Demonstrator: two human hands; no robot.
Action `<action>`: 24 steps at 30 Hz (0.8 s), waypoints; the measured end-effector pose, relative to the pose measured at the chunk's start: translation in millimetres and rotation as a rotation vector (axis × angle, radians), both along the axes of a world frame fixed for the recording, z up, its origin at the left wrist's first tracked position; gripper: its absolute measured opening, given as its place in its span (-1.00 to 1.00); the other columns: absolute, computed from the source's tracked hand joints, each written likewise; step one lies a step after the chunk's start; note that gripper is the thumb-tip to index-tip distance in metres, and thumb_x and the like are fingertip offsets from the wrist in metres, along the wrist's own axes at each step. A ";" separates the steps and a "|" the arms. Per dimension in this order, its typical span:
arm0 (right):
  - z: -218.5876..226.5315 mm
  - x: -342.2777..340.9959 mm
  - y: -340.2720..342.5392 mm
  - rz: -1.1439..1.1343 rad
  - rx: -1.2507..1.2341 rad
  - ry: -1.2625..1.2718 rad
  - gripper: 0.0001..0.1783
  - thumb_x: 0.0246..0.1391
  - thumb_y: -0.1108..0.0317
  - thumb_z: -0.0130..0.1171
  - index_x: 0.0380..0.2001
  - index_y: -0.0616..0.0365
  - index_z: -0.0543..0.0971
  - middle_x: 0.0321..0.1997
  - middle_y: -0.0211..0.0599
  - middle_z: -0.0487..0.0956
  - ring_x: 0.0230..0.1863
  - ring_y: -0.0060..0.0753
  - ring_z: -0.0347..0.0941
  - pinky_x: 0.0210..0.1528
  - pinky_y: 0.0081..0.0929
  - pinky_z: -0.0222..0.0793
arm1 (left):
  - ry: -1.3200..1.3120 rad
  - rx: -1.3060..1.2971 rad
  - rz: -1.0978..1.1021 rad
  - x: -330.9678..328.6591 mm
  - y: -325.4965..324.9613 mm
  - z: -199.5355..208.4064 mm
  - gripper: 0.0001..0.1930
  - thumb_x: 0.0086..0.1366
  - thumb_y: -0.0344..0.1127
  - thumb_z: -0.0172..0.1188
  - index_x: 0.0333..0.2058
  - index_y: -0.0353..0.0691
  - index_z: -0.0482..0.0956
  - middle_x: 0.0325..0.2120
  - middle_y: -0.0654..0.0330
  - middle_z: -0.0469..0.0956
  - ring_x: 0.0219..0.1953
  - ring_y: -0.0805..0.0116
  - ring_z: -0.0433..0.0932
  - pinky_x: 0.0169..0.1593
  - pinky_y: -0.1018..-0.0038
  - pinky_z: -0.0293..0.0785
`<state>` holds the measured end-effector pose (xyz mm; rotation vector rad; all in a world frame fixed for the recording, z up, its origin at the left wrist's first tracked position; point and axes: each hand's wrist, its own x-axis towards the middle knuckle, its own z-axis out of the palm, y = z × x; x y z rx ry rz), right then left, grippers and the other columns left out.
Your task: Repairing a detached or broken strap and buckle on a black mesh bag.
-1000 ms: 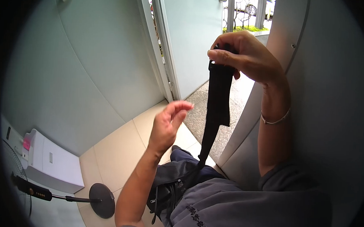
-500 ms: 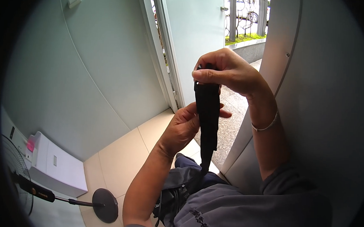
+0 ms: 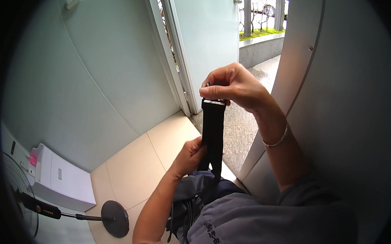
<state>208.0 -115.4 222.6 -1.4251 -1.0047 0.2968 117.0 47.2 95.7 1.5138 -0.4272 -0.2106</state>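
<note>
Beige tiles point(image 3: 132, 167) lie below a flat black strap point(image 3: 213, 127).

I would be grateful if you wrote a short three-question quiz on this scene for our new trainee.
1. Multiple choice: what colour is the strap between the hands? (a) white (b) black (c) pink
2. True or false: the round fan base is on the person's right.
3. Open question: which hand is at the upper end of the strap?

Key:
1. b
2. False; the round fan base is on the person's left.
3. The right hand; the left hand is lower down.
</note>
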 end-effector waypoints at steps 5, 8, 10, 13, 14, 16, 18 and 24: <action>-57.1 8.9 5.0 -0.011 0.056 0.346 -0.82 -0.22 0.34 0.24 -0.69 0.17 0.48 -0.75 -0.51 0.39 -0.74 -0.75 0.23 -0.73 -0.80 0.04 | 0.094 0.126 -0.031 -17.9 10.2 -73.2 -0.69 0.23 -0.33 -0.09 -0.07 -0.31 0.30 -0.39 0.19 0.52 -0.28 0.50 0.45 -0.13 0.56 0.33; -88.1 11.3 3.1 -0.061 0.087 0.536 -0.83 -0.22 0.34 0.25 -0.67 0.13 0.47 -0.70 -0.51 0.42 -0.71 -0.75 0.27 -0.70 -0.81 0.08 | -0.017 0.422 -0.044 -25.3 21.4 -107.0 -0.80 0.22 -0.42 -0.10 -0.22 -0.35 0.40 -0.44 0.26 0.53 -0.41 0.51 0.44 -0.24 0.60 0.35; -107.6 12.8 5.4 -0.089 0.149 0.664 -0.83 -0.21 0.33 0.24 -0.65 0.12 0.46 -0.67 -0.49 0.45 -0.69 -0.75 0.30 -0.66 -0.82 0.15 | 0.035 0.539 -0.100 -29.6 24.5 -114.7 -0.79 0.21 -0.42 -0.09 -0.20 -0.35 0.40 -0.42 0.27 0.53 -0.40 0.53 0.40 -0.22 0.61 0.32; -128.3 19.7 0.5 -0.068 0.192 0.767 -0.84 -0.13 0.31 0.19 -0.59 0.16 0.49 -0.59 -0.44 0.49 -0.64 -0.73 0.34 -0.58 -0.77 0.29 | 0.282 0.242 -0.105 -39.2 17.4 -117.1 -0.77 0.20 -0.43 -0.09 -0.18 -0.34 0.39 -0.36 0.24 0.50 -0.32 0.53 0.39 -0.17 0.61 0.29; -135.1 21.8 -0.7 -0.107 0.219 0.839 -0.84 -0.10 0.31 0.17 -0.57 0.16 0.49 -0.55 -0.42 0.51 -0.60 -0.71 0.38 -0.54 -0.75 0.32 | 0.287 0.242 -0.109 -43.5 14.3 -117.6 -0.77 0.20 -0.43 -0.09 -0.18 -0.34 0.39 -0.36 0.24 0.50 -0.32 0.53 0.39 -0.17 0.61 0.29; -148.2 26.6 -4.2 -0.108 0.243 0.866 -0.82 -0.10 0.28 0.17 -0.54 0.18 0.50 -0.56 -0.43 0.50 -0.61 -0.70 0.37 -0.52 -0.72 0.36 | 0.388 0.023 -0.063 -49.9 9.2 -118.6 -0.77 0.19 -0.47 -0.10 -0.18 -0.34 0.39 -0.30 0.21 0.47 -0.27 0.52 0.37 -0.13 0.61 0.26; -155.9 27.8 -8.6 -0.080 0.237 0.903 -0.83 -0.09 0.29 0.16 -0.52 0.18 0.50 -0.56 -0.46 0.49 -0.61 -0.71 0.37 -0.53 -0.72 0.35 | 0.258 0.133 -0.109 -49.3 12.9 -123.5 -0.75 0.16 -0.49 -0.11 -0.17 -0.33 0.39 -0.29 0.18 0.46 -0.26 0.53 0.37 -0.12 0.61 0.26; -148.0 25.6 -9.9 -0.146 0.111 0.664 -0.81 -0.04 0.25 0.10 -0.51 0.15 0.49 -0.56 -0.47 0.47 -0.59 -0.72 0.37 -0.51 -0.72 0.35 | 0.069 0.309 -0.145 -52.8 16.6 -136.3 -0.72 0.01 -0.51 -0.16 -0.28 -0.34 0.42 -0.51 0.15 0.44 -0.43 0.56 0.35 -0.30 0.62 0.30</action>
